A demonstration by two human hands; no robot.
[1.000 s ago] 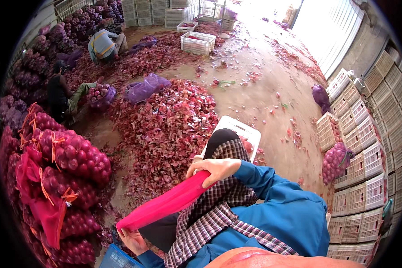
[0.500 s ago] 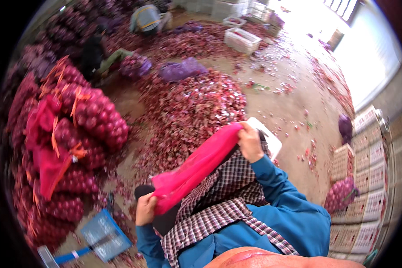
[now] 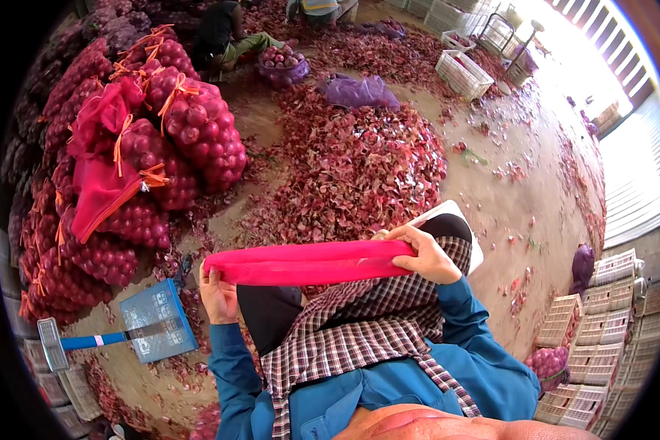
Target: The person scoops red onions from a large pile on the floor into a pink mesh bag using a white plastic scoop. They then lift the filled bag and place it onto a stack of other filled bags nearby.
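A bright pink mesh bag (image 3: 308, 262) is stretched almost level above my lap, folded into a long flat band. My left hand (image 3: 218, 299) is closed on one end of it, the thumb near the top edge. At the other end my right hand (image 3: 429, 255) pinches the bag between thumb and fingers. Below it, a checked apron (image 3: 352, 356) covers my lap. Just beyond the bag lies a broad heap of dry red onion skins (image 3: 367, 169). What is inside the bag, if anything, does not show.
Filled sacks of red onions (image 3: 202, 128) are piled at the left, beside a blue platform scale (image 3: 158, 323). A purple mesh bag (image 3: 359, 91) lies behind the skins. White crates (image 3: 605, 301) are stacked at the right. Co-workers (image 3: 220, 33) sit at the back.
The pink bag has gone from slanted to nearly level and is pulled straighter. My left hand has risen and shifted left; the right sits lower. The whole view has tilted.
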